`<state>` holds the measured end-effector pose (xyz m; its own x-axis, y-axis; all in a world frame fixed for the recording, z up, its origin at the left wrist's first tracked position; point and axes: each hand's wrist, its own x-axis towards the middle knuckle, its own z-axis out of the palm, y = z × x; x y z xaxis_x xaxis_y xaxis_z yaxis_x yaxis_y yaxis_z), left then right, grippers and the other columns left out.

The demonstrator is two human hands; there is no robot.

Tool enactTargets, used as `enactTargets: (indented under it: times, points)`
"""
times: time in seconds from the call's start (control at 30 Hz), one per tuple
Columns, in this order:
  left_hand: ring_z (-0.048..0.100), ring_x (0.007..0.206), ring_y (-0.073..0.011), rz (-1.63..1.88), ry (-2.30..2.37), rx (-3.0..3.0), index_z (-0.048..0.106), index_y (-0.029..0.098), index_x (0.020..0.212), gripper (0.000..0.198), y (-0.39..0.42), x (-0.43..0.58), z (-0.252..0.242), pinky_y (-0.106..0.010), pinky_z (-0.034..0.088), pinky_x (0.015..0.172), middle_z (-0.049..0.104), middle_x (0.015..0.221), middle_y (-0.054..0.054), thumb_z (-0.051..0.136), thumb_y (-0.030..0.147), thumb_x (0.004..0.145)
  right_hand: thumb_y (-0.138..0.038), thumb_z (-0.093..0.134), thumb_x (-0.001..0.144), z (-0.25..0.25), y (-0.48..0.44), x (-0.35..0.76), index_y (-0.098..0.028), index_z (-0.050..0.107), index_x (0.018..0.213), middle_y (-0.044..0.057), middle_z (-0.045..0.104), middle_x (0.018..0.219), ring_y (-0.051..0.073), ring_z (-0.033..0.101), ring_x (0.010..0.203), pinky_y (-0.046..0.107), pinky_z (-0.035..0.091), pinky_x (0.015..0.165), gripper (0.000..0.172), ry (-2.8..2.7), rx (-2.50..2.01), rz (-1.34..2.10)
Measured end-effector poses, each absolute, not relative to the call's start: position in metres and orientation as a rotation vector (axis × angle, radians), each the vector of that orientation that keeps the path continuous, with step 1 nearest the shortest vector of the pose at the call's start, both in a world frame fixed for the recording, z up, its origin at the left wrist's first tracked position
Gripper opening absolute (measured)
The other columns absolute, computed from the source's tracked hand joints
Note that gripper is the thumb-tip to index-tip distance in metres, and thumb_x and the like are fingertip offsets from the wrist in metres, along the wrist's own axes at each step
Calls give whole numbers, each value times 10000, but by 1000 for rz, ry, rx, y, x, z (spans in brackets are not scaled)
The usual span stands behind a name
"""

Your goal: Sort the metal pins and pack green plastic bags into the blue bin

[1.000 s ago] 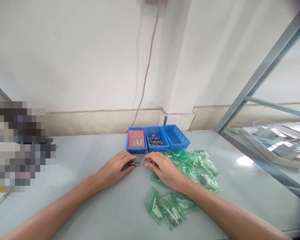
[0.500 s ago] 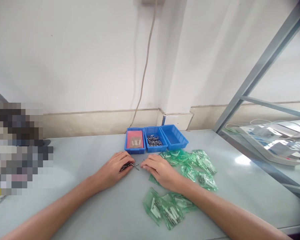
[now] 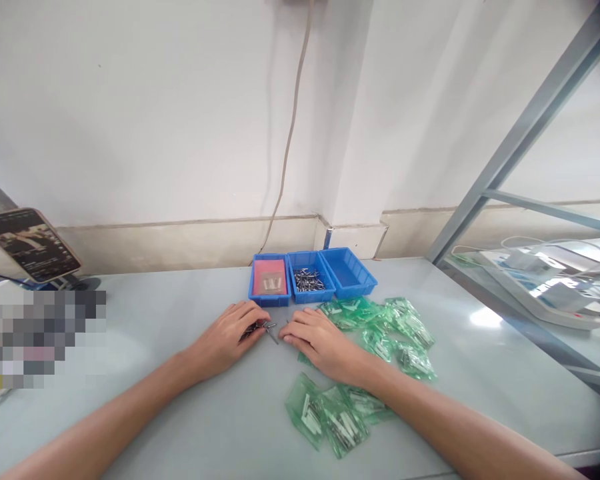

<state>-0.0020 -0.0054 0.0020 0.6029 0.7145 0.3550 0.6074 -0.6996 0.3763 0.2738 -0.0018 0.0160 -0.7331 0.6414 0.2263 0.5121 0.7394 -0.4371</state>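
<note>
Several slim, dark-silver metal pins (image 3: 271,325) lie bunched in the person's left hand (image 3: 225,337), their ends jutting out toward the right hand (image 3: 317,339). The left fingers are curled round the bunch, with the thumb below. Across a narrow gap, the right fingers are bent and held close together; whether they pinch anything cannot be told. Both hands are low over the smooth grey worktop (image 3: 220,427).

Just beyond them, three rectangular blue plastic trays stand in a row. The left tray (image 3: 270,302) holds a flat pinkish-red sheet (image 3: 270,268) with a small clear packet (image 3: 271,283) on it; the middle tray (image 3: 316,298) holds a heap of loose silver pins (image 3: 307,280); the right tray (image 3: 347,272) sits slightly askew.

Translucent green plastic bags (image 3: 414,360) with white and metallic pieces inside lie beside the right hand, with more nearer the viewer. Well apart at far left, a phone (image 3: 30,245) leans with its screen lit. Behind, a pale cable (image 3: 294,120) hangs down the white wall (image 3: 155,120).
</note>
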Motion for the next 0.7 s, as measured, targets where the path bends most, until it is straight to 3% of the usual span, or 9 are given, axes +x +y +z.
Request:
enactTargets:
  times: [0.3, 0.5, 0.7]
  points:
    - [605, 1118, -254, 660, 1111, 2606, 596, 228, 1207, 324, -8, -3, 6, -398, 503, 993, 630, 1217, -71, 701, 463, 1011, -190, 428, 1148, 19, -3, 276, -355, 725, 1287, 26, 603, 971, 221, 532, 953, 380, 421, 903, 368, -2693, -829, 456]
    - [620, 1055, -229, 695, 1053, 2624, 609, 223, 1194, 176, -7, -2, 5, -382, 507, 976, 652, 1146, -61, 627, 244, 1021, -221, 506, 1128, 20, -1, 276, -291, 666, 1310, 45, 696, 1142, 244, 593, 1099, 425, 426, 1012, 252, -2547, -884, 565]
    - [607, 1086, -216, 677, 967, 2630, 668, 255, 1226, 319, -9, 1, 12, -364, 495, 997, 652, 1180, -66, 502, 85, 1014, -258, 569, 1098, 20, 4, 275, -262, 657, 1158, 26, 737, 1103, 237, 641, 1035, 377, 481, 924, 107, -2317, -1015, 632]
